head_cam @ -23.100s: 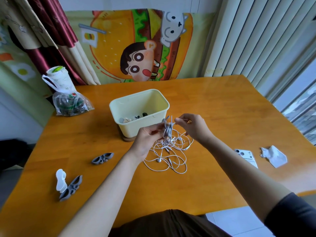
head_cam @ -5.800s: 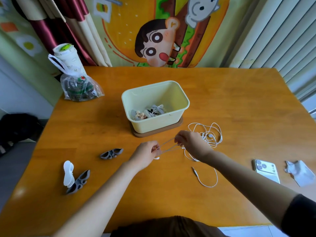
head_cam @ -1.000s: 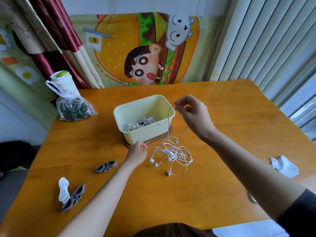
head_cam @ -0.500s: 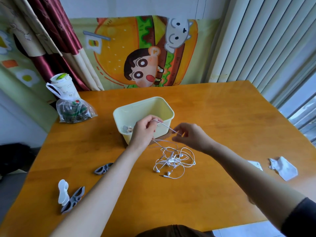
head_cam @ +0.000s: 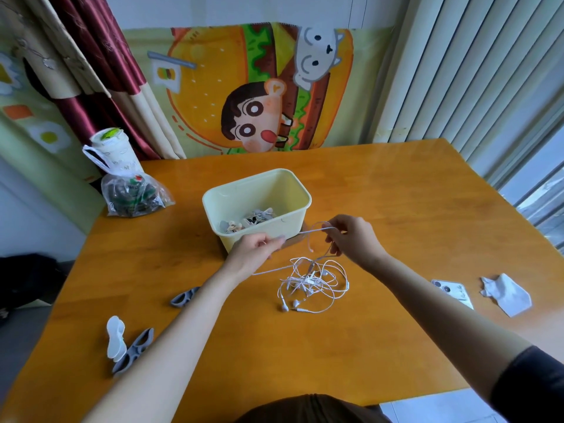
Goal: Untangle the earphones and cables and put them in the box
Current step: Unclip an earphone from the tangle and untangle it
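Tangled white earphone cables point(head_cam: 311, 282) heaped mid-way across orange wooden counter point(head_cam: 305, 355). Just beyond, left hand point(head_cam: 254, 250) and right hand point(head_cam: 354, 239) each pinch one strand, stretched between them above the heap. Behind: pale yellow plastic box point(head_cam: 274, 228), small bundles inside.

Head-worn camera looks forward and down; table point(head_cam: 396, 193) lies near.

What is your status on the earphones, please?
Left hand and right hand pinch one cable. Earphone tangle on table, before the box. Nothing blocking.
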`<state>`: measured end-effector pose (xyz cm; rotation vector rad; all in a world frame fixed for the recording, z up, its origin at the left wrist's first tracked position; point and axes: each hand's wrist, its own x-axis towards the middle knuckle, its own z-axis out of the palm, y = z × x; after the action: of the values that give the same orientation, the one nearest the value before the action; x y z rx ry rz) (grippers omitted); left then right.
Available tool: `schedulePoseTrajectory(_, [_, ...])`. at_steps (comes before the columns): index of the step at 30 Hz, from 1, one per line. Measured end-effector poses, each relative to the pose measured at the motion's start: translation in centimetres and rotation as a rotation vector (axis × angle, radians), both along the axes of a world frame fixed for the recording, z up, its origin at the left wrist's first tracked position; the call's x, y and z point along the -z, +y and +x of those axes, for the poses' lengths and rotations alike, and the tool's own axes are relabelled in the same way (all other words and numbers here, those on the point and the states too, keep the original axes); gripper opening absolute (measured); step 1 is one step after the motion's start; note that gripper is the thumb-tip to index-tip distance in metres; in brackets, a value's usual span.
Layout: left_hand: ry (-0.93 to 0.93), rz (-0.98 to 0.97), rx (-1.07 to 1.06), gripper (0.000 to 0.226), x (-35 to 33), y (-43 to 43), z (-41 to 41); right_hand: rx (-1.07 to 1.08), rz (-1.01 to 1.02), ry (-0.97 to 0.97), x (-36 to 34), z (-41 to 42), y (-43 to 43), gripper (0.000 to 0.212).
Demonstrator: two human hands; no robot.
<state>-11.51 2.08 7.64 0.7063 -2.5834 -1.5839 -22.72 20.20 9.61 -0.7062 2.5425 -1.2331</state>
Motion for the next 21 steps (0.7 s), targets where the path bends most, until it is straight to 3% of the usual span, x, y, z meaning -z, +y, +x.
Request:
schedulePoseTrajectory(4, [-0.11,-0.104,0.13,0.03,1.2,0.1,0.6,0.03,0.054,0.039,0.0,-0.9,0.0,0.009])
schedulePoseTrajectory(6, [-0.111,-0.195,0.104,0.03,0.9,0.2,0.6,0.057,0.08,0.098,-0.2,-1.4,0.2,0.01])
schedulePoseTrajectory(7, [-0.081,-0.148,0.038,0.033,0.8,0.1,0.5,0.084,0.071,0.123,-0.4,-1.9,0.4,0.012])
schedulePoseTrajectory(10, [0.101,0.447,-0.335,0.036,-0.2,-0.6,0.5,0.172,-0.014,0.13,-1.5,-3.2,1.0,0.011])
schedulePoseTrajectory(11, [0.14,0.543,-0.394,0.035,-0.5,-1.0,0.5,0.195,-0.056,0.086,-1.9,-3.6,1.1,0.014])
schedulePoseTrajectory(13, [0.111,0.494,-0.365,0.035,-0.8,-1.5,0.5,0.218,-0.129,-0.043,-2.6,-4.0,1.2,0.029])
schedulePoseTrajectory(16, [0.026,0.257,-0.292,0.039,-0.7,-1.8,0.1,0.241,-0.218,-0.147,-4.2,-3.8,0.9,0.042])
schedulePoseTrajectory(18, [0.0,0.079,-0.296,0.041,-0.2,-2.1,0.3,0.248,-0.138,-0.001,-5.7,-3.6,0.8,0.042])
schedulePoseTrajectory(21, [-0.015,0.026,-0.258,0.028,0.2,-2.6,0.6,0.204,-0.074,0.228,-8.6,-3.4,0.4,0.034])
